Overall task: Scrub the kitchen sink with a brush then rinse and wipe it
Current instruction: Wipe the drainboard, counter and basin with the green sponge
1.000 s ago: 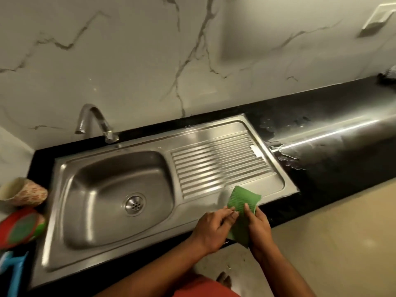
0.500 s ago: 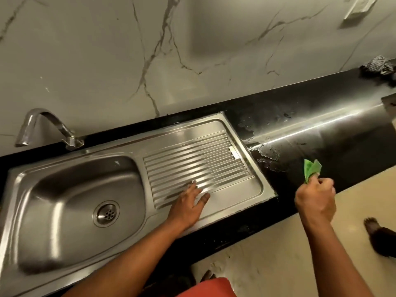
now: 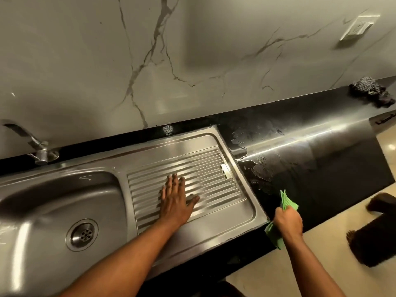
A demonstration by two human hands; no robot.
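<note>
A stainless steel sink (image 3: pixel 53 189) with a round drain (image 3: pixel 82 233) is set in a black counter (image 3: pixel 321 168). Its ribbed drainboard (image 3: pixel 205 168) lies to the right of the bowl. My left hand (image 3: pixel 174 200) lies flat on the ribs with fingers straight. My right hand (image 3: pixel 288 220) grips a folded green cloth (image 3: pixel 287 202) just past the drainboard's right front corner, above the counter edge. The cloth sticks out above and below my fist. A chrome tap (image 3: pixel 32 142) stands behind the bowl at the left.
A patch of water (image 3: pixel 261 168) lies on the counter right of the drainboard. A crumpled checked rag (image 3: pixel 369 91) sits at the far right against the marble wall. A wall socket (image 3: pixel 360 27) is upper right. A person's foot (image 3: pixel 377 232) is on the floor.
My left hand let go of the green cloth and slid up onto the drainboard ribs. My right hand carried the cloth off to the right, beyond the sink's corner. The view shifted right.
</note>
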